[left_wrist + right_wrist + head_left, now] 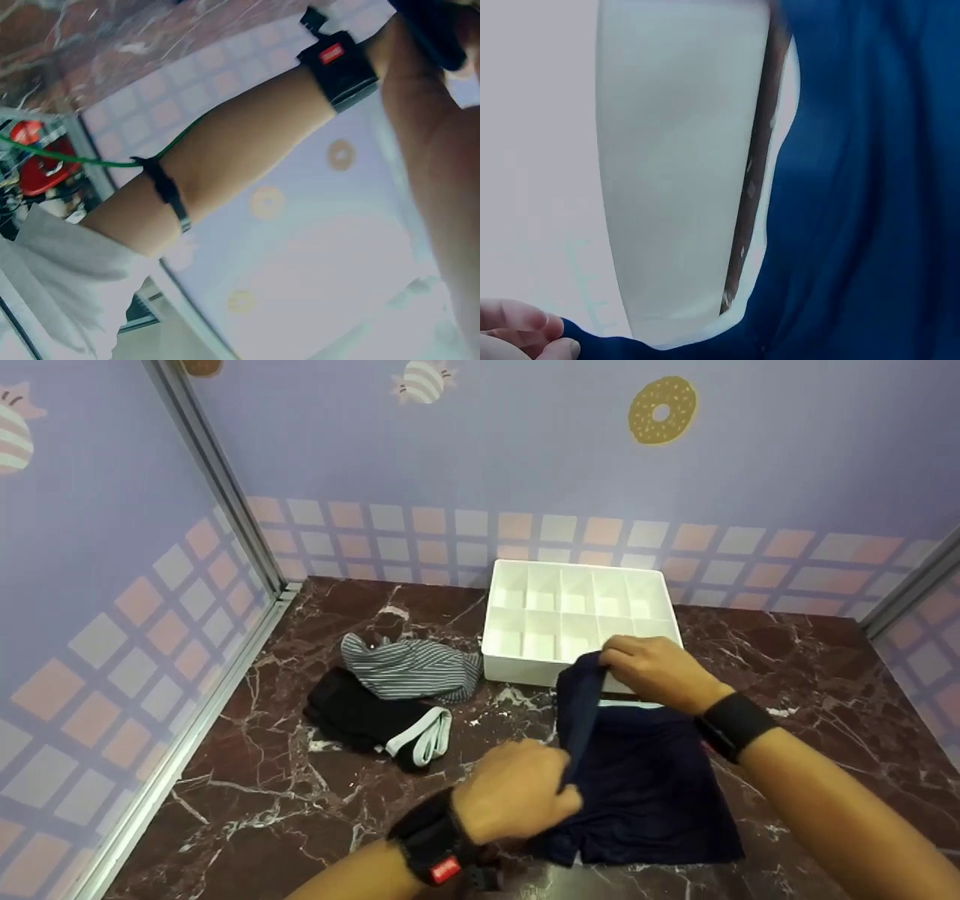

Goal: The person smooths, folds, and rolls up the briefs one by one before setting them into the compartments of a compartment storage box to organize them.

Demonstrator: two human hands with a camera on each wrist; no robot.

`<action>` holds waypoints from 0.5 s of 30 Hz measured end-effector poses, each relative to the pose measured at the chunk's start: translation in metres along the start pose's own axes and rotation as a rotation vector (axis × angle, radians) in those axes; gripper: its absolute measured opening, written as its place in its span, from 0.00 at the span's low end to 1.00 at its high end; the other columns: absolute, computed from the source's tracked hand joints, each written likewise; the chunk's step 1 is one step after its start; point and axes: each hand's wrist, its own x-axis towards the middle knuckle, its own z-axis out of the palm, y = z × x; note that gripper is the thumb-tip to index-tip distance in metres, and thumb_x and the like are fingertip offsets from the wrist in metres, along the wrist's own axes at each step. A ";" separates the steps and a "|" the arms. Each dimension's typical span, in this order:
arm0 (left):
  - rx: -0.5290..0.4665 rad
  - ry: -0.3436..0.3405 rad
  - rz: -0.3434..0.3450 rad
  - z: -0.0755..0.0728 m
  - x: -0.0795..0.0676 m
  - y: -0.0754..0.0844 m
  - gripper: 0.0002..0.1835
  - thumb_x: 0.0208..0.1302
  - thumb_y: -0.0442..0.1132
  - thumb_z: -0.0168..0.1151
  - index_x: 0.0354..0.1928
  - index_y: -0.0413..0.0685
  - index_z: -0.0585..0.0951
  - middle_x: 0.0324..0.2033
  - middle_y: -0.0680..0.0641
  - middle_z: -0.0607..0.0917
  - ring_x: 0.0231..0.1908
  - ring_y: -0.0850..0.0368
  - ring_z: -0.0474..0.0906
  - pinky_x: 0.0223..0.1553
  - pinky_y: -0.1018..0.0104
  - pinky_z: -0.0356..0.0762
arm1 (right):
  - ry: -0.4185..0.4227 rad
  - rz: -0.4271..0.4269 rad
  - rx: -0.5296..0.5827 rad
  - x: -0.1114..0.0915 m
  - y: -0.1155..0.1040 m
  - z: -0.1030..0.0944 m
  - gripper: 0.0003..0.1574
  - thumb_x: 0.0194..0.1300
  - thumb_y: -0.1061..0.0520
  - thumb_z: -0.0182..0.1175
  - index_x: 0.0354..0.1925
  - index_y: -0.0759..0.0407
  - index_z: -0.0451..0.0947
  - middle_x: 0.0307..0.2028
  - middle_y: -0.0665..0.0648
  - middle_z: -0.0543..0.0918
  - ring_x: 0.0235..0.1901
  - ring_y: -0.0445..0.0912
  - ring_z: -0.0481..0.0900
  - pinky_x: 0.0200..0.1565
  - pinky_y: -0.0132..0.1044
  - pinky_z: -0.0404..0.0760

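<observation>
A pair of navy shorts [652,787] lies on the dark marbled table, its left side lifted and turned over toward the middle. My right hand [660,671] pinches the top corner of that lifted side, just in front of the white box. Lower down, my left hand [517,787] grips the near end of the same fold. In the right wrist view, the fingertips [521,330] hold the edge of the blue cloth [855,187], and a whitish inner band lines its opening. The left wrist view catches only a dark bit of the cloth [431,34] beside the hand.
A white divided box [581,671] stands behind the shorts. Left of it lie a grey striped garment [412,667] and a black garment with white trim [360,716]. Patterned panels [525,457] enclose the table at the back and sides.
</observation>
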 end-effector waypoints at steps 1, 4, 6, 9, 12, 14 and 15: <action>0.007 0.022 0.013 0.004 0.004 0.009 0.11 0.56 0.49 0.56 0.20 0.56 0.72 0.14 0.58 0.72 0.13 0.63 0.68 0.14 0.69 0.66 | 0.003 0.018 -0.007 -0.009 0.001 -0.006 0.08 0.56 0.66 0.56 0.35 0.61 0.79 0.34 0.53 0.78 0.29 0.45 0.78 0.27 0.38 0.79; 0.074 0.108 0.072 0.017 0.017 0.033 0.10 0.53 0.49 0.57 0.21 0.56 0.71 0.15 0.57 0.71 0.14 0.63 0.67 0.15 0.69 0.65 | 0.020 0.068 -0.034 -0.039 0.004 -0.021 0.08 0.53 0.66 0.58 0.34 0.61 0.79 0.34 0.53 0.78 0.28 0.45 0.77 0.25 0.38 0.78; 0.128 0.165 0.116 0.026 0.025 0.048 0.10 0.51 0.49 0.58 0.20 0.56 0.71 0.15 0.57 0.71 0.14 0.61 0.67 0.15 0.68 0.64 | 0.026 0.098 -0.051 -0.058 0.006 -0.029 0.07 0.53 0.66 0.59 0.33 0.61 0.79 0.34 0.53 0.78 0.27 0.45 0.77 0.24 0.39 0.77; 0.202 0.243 0.163 0.043 0.039 0.068 0.10 0.48 0.49 0.58 0.19 0.55 0.71 0.15 0.56 0.73 0.14 0.60 0.69 0.13 0.66 0.62 | 0.025 0.140 -0.067 -0.083 0.007 -0.036 0.05 0.54 0.66 0.60 0.32 0.61 0.79 0.34 0.54 0.78 0.29 0.45 0.77 0.25 0.40 0.77; 0.281 0.275 0.172 0.066 0.052 0.085 0.10 0.48 0.51 0.59 0.21 0.56 0.73 0.15 0.55 0.76 0.15 0.58 0.72 0.11 0.65 0.61 | -0.005 0.164 -0.066 -0.104 0.009 -0.039 0.03 0.57 0.66 0.59 0.33 0.62 0.78 0.35 0.55 0.79 0.30 0.48 0.78 0.26 0.43 0.77; 0.341 0.275 0.165 0.084 0.061 0.095 0.11 0.49 0.54 0.60 0.24 0.56 0.74 0.17 0.55 0.78 0.16 0.58 0.74 0.11 0.64 0.63 | 0.021 0.168 -0.081 -0.116 0.010 -0.033 0.03 0.57 0.67 0.59 0.32 0.62 0.78 0.34 0.56 0.78 0.29 0.49 0.78 0.25 0.42 0.77; 0.369 0.266 0.158 0.094 0.065 0.099 0.12 0.49 0.55 0.61 0.25 0.57 0.74 0.18 0.56 0.79 0.17 0.59 0.74 0.12 0.64 0.64 | 0.042 0.163 -0.076 -0.121 0.009 -0.030 0.04 0.57 0.68 0.58 0.33 0.62 0.77 0.35 0.56 0.78 0.30 0.49 0.78 0.26 0.41 0.77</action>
